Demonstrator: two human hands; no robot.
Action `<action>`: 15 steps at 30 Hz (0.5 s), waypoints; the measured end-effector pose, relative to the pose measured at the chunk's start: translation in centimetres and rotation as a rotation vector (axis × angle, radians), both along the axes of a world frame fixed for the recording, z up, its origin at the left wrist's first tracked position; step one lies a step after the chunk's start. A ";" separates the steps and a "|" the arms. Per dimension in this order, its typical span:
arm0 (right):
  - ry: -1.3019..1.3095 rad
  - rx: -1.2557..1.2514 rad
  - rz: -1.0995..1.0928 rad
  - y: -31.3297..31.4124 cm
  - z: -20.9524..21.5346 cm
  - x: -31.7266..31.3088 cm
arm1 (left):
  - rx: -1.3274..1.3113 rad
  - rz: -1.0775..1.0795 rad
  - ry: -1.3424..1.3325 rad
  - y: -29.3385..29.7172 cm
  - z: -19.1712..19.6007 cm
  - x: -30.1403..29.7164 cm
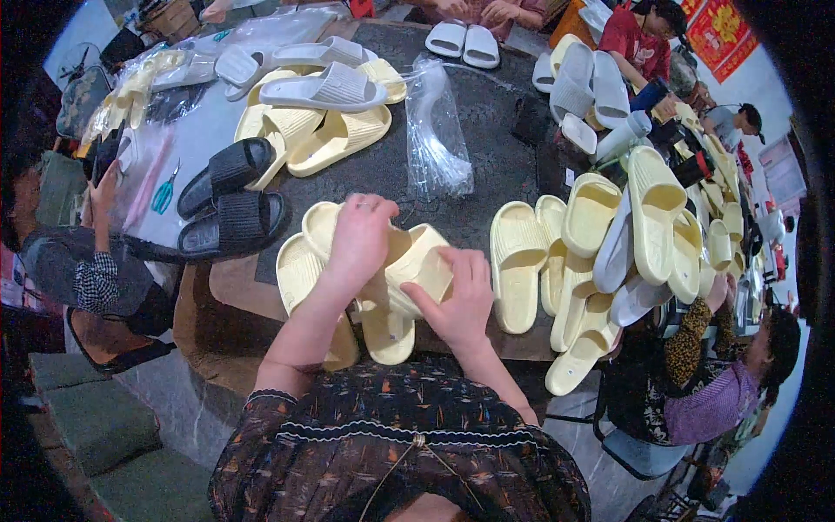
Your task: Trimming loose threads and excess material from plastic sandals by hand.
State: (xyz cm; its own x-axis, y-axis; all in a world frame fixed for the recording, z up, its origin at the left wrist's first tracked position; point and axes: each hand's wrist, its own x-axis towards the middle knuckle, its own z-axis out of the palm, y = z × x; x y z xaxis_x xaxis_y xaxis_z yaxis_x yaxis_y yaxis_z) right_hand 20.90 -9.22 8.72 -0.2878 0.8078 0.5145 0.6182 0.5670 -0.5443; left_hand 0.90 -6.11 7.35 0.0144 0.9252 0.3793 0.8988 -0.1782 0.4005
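My right hand [457,300] grips a cream slide slipper [424,261] by its side, thumb on the near face and fingers over the ribbed strap. Right beside that slipper, my left hand [361,239] is closed with its fingers curled. Its fingertips are hidden, so what they pinch does not show. Under and around both hands lie more cream slippers: one with its strap toward the left [298,271], one whose toe pokes out behind my left wrist [320,228], and one lying below the held slipper [387,335].
Cream slippers [519,270] are heaped on the right, with grey ones [617,244] among them. Black slippers [235,222] and a mixed cream-grey pile [326,87] lie left. A clear plastic bag [435,139] rests mid-table; teal scissors [165,191] lie far left. People sit around the table.
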 end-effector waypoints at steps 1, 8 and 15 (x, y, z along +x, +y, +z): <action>0.002 -0.003 0.002 0.3 0.0 -0.1 | -0.003 0.002 0.002 -0.5 0.3 -0.3; -0.049 -0.196 -0.065 0.8 0.3 -0.7 | -0.212 0.279 0.015 -2.7 1.3 -0.8; -0.026 -0.112 -0.151 2.5 -0.5 -1.5 | -0.033 0.288 0.142 -4.3 1.4 2.2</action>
